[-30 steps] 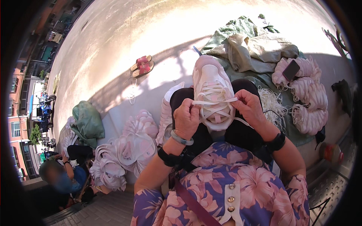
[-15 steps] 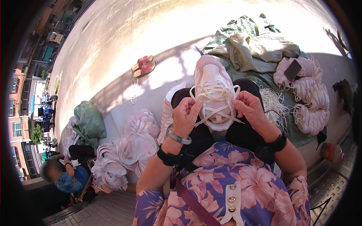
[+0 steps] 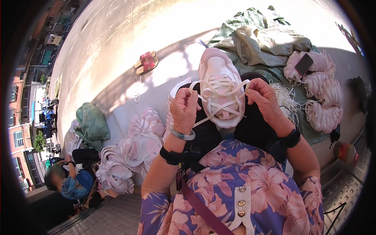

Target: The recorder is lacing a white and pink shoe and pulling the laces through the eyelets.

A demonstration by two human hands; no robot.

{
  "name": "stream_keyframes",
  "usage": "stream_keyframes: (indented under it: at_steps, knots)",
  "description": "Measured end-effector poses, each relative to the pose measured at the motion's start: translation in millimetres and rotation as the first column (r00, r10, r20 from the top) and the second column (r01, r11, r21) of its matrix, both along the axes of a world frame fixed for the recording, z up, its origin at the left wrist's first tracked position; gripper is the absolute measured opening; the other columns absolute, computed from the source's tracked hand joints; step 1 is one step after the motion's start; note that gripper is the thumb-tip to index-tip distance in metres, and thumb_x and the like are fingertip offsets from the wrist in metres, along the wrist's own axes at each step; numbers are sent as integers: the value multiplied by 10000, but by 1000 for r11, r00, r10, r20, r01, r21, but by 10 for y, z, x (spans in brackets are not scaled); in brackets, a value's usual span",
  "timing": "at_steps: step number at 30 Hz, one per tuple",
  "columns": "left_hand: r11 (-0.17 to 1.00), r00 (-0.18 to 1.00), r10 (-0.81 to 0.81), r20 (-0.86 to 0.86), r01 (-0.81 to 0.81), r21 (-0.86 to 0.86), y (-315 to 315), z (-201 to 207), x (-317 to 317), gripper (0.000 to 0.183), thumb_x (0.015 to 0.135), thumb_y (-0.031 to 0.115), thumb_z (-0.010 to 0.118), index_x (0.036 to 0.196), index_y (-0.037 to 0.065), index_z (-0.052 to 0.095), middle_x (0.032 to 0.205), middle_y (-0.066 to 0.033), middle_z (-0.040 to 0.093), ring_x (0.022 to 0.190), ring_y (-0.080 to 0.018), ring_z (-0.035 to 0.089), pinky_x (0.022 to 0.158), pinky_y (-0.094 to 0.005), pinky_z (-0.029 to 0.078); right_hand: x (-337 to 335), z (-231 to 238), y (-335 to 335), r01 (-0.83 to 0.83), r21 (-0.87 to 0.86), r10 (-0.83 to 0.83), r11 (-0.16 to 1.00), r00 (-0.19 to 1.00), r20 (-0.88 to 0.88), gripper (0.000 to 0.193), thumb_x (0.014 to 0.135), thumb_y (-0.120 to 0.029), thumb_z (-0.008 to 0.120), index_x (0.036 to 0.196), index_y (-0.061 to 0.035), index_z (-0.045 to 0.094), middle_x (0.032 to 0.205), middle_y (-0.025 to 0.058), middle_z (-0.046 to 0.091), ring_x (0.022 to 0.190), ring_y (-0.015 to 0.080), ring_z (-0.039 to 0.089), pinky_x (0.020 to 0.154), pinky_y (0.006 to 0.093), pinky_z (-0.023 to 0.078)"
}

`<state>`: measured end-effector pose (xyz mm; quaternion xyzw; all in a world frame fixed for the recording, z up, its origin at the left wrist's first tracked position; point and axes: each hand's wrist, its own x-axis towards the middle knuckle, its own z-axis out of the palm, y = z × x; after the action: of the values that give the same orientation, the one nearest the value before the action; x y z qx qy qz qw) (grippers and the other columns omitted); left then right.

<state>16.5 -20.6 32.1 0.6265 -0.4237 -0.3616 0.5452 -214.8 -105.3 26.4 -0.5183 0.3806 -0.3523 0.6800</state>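
Shoe (image 3: 216, 64), toe outward, on the black-clad legs (image 3: 260, 127): was likely braced there to stay steady. Pinched white lace (image 3: 219, 92) at either side, thumb against fingers in left hand (image 3: 184, 107) and right hand (image 3: 264, 100) alike, seemingly to hold it spread. Had loose laces (image 3: 285, 98) near the right leg, perhaps for easy reach, and phone (image 3: 304, 64) atop pink bundles (image 3: 325, 94), perhaps for cleanness.

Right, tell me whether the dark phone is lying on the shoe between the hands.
No, the phone lies on a pink-and-white bundle off to the right, apart from the shoe.
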Motion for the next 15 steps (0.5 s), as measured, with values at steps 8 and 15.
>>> stream_keyframes:
  at_steps: [8,15]
  knots:
    - [991,874,-132,-468,120,-55,-17,108,65,167,870,76,517,1006,20,596,860,-86,646,593,-97,555,553,-203,433,-35,15,-17,-134,206,65,969,947,314,144,871,-139,501,936,-37,578,833,40,619,689,61,537,609,200,414]
    - [981,912,-127,-389,173,85,21,167,120,257,930,222,503,949,-2,626,742,-76,641,559,-101,547,515,-205,431,-45,93,-37,-94,253,37,963,975,220,182,913,-222,528,912,-51,590,739,19,615,564,43,510,493,175,399]
